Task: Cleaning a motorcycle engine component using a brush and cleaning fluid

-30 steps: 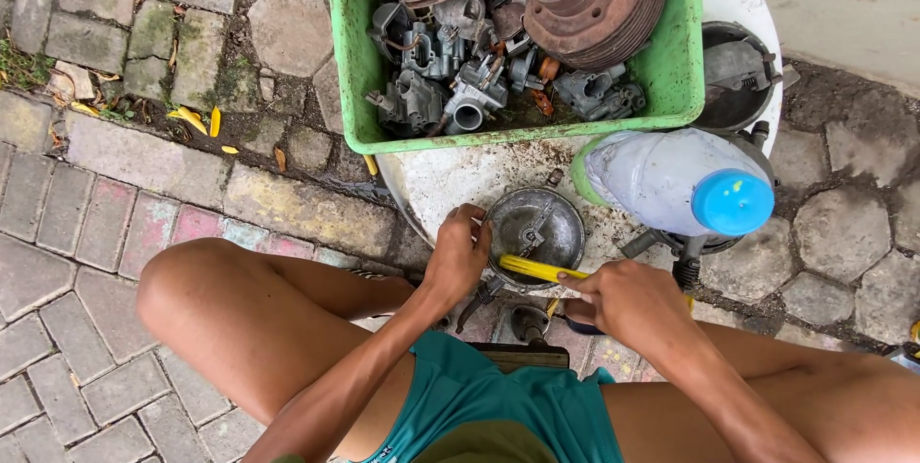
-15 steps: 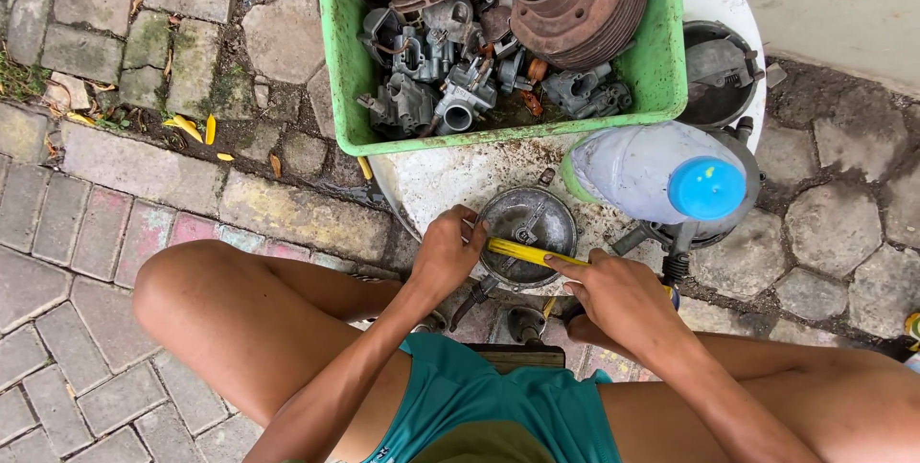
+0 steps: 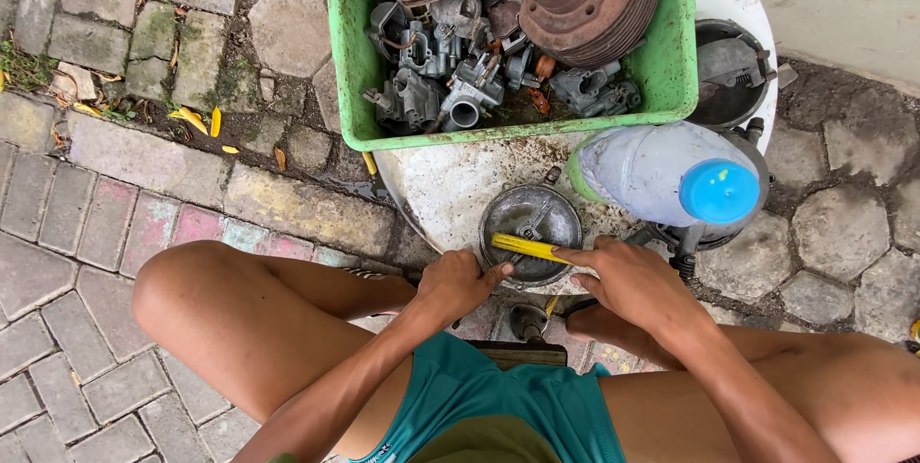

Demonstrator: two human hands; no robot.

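A round grey metal cover (image 3: 533,223) with a small fitting inside lies on a white round tabletop (image 3: 450,185) in front of me. My right hand (image 3: 628,281) grips a yellow-handled tool (image 3: 522,248) whose shaft lies across the cover. My left hand (image 3: 458,286) rests at the cover's near left rim, fingers curled, thumb touching the edge. Whether it holds anything is hidden.
A green plastic crate (image 3: 356,60) of rusty cylinders and grey carburettor parts stands beyond the cover. A clear plastic bottle with a blue cap (image 3: 719,191) lies on its side at right, over dark engine parts. Paving stones surround me; my bare knees flank the work.
My left hand slid down from the cover's upper left rim to its near edge. The yellow tool and my right hand shifted slightly up over the cover.
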